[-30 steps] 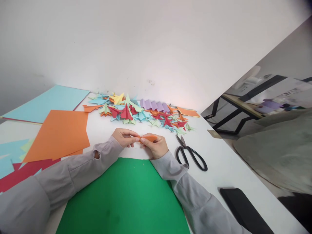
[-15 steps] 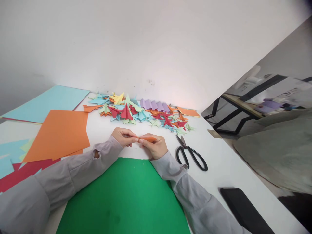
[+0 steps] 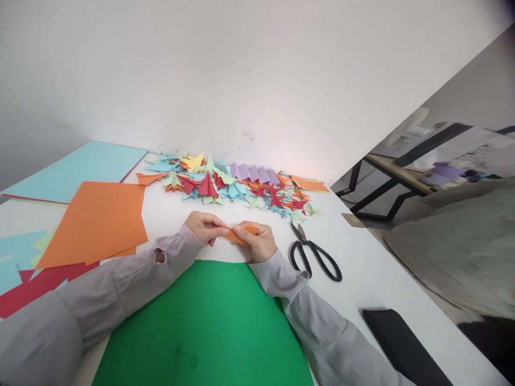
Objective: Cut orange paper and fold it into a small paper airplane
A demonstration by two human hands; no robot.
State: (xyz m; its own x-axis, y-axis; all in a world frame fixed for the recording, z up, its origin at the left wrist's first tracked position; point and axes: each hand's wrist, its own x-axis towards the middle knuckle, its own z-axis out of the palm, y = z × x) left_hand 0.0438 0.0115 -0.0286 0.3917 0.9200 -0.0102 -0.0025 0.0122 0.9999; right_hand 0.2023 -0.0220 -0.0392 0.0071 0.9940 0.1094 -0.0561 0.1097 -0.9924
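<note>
Orange piece: a small folded orange paper (image 3: pixel 237 235) held just above the white table (image 3: pixel 169 214), at the far edge of the green sheet (image 3: pixel 205 321); both hands meet on it
Left hand: left hand (image 3: pixel 205 226) pinches the piece's left tip between thumb and fingertips; the other fingers curl under
Right hand: right hand (image 3: pixel 257 242) closes on the right part, thumb laid on top, fingers cupped beneath
Doing it well: my judgement is a crease is being set; keep the edges lined up before pressing; run the thumb along the fold from the pinched tip outward; hold the paper taut, not twisted
Near things: black scissors (image 3: pixel 316 257) lie just right of the right hand, blades apart from it; a heap of folded paper shapes (image 3: pixel 233 187) sits beyond, by the wall
Further out: a large orange sheet (image 3: pixel 96 220) lies to the left
</note>
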